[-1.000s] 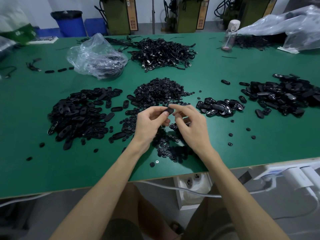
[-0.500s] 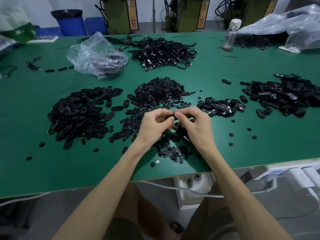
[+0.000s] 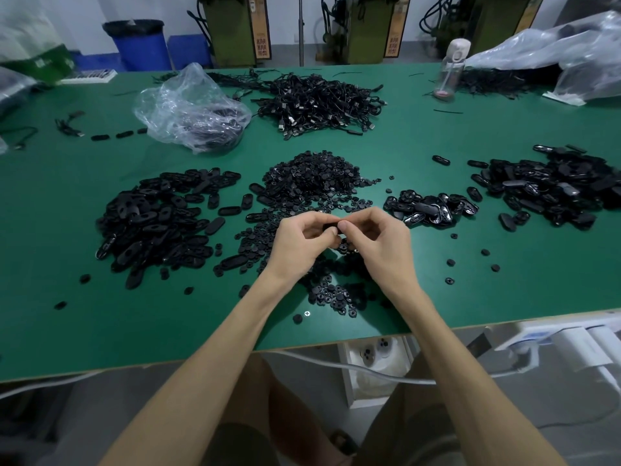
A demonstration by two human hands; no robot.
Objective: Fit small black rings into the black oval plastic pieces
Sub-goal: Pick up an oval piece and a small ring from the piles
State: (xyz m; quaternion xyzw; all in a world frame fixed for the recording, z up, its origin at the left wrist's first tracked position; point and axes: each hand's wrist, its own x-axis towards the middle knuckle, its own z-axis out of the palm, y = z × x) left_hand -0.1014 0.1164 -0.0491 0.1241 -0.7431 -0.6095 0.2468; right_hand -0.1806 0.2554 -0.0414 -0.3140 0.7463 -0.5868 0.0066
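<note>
My left hand (image 3: 300, 242) and my right hand (image 3: 378, 240) meet above the middle of the green table (image 3: 504, 297), fingertips together. Between them they pinch one black oval piece (image 3: 331, 227), mostly hidden by the fingers. A heap of small black rings (image 3: 316, 179) lies just beyond the hands, and more rings (image 3: 336, 297) are scattered under my wrists. A pile of black oval pieces (image 3: 158, 220) sits to the left. A small pile of oval pieces (image 3: 430, 205) lies to the right, with a larger pile (image 3: 554, 186) at the far right.
A crumpled clear plastic bag (image 3: 191, 109) lies at the back left, a heap of black cables (image 3: 319, 102) behind the rings. A clear water bottle (image 3: 450, 74) and large plastic bags (image 3: 571, 58) stand at the back right. Loose rings (image 3: 470, 264) dot the table's right side.
Both hands have closed in on each other; the fingertips now press together on the oval piece, where a second ago they were slightly apart.
</note>
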